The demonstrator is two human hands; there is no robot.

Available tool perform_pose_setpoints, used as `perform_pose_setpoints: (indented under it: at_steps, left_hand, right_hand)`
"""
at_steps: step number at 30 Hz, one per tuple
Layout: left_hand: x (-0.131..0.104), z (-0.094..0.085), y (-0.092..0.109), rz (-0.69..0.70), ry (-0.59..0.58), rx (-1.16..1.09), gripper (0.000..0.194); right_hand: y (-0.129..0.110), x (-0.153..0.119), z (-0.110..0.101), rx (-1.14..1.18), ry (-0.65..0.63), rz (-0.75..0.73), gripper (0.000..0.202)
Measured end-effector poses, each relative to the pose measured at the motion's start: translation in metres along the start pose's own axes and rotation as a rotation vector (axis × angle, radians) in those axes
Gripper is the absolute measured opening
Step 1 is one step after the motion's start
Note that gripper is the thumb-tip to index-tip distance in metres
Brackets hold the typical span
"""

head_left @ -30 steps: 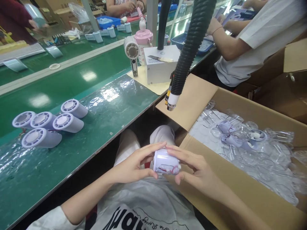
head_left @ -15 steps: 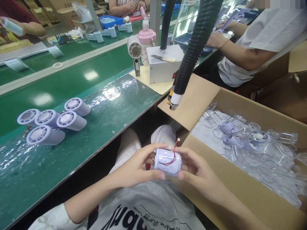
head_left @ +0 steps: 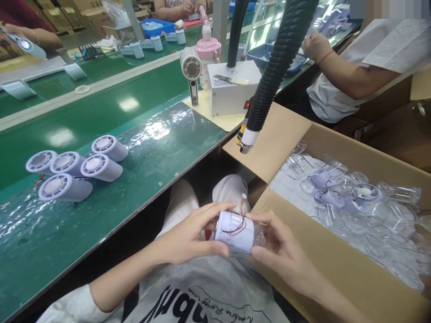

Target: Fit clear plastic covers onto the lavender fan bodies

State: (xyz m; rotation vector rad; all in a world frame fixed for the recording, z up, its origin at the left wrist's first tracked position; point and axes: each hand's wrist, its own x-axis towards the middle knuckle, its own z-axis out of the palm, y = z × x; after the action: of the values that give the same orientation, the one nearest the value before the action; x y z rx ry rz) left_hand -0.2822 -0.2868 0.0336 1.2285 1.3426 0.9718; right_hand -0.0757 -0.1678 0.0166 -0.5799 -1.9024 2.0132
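Note:
A lavender cylindrical fan housing (head_left: 244, 240) lies sideways above my lap, with thin red and black wires (head_left: 241, 220) along its upper side. My left hand (head_left: 197, 237) wraps round its left end, thumb in front. At the other end my right hand (head_left: 283, 244) grips a clear plastic piece (head_left: 259, 235) that sticks out of the housing. Where the clear piece meets the inside of the housing is hidden. Several similar lavender housings (head_left: 63, 187) lie grouped on the green bench (head_left: 134, 188) to my left.
An open cardboard box (head_left: 303, 264) at my right holds many clear plastic pieces (head_left: 373, 229) and some lavender parts. A black flexible hose (head_left: 269, 85) hangs ahead. Beyond it stand a grey-white box (head_left: 232, 96) and a handheld fan (head_left: 191, 69). A co-worker (head_left: 357, 76) sits at right.
My right hand has shifted slightly right, and more of the clear plastic piece shows at the housing's right end. The wires have swung a little left. My left hand keeps its hold.

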Motion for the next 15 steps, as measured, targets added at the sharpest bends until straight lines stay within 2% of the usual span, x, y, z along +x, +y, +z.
perform_pose_setpoints:
  at_steps: [2,5,9,15]
  left_hand:
    - [-0.001,-0.004,0.000,-0.012,-0.059,-0.103,0.074]
    - [-0.002,-0.004,-0.005,-0.023,-0.116,-0.214,0.074]
    - [-0.003,-0.001,-0.010,-0.034,-0.103,-0.339,0.074]
    - [-0.006,-0.001,-0.007,-0.056,-0.086,-0.308,0.078]
  right_hand:
    - [0.000,0.002,-0.001,0.112,-0.044,0.071,0.034]
    - [0.001,0.004,-0.001,0.183,-0.107,0.133,0.041]
    - [0.002,0.004,0.000,0.137,-0.109,0.135,0.042]
    - [0.000,0.002,-0.001,0.132,-0.115,0.195,0.040]
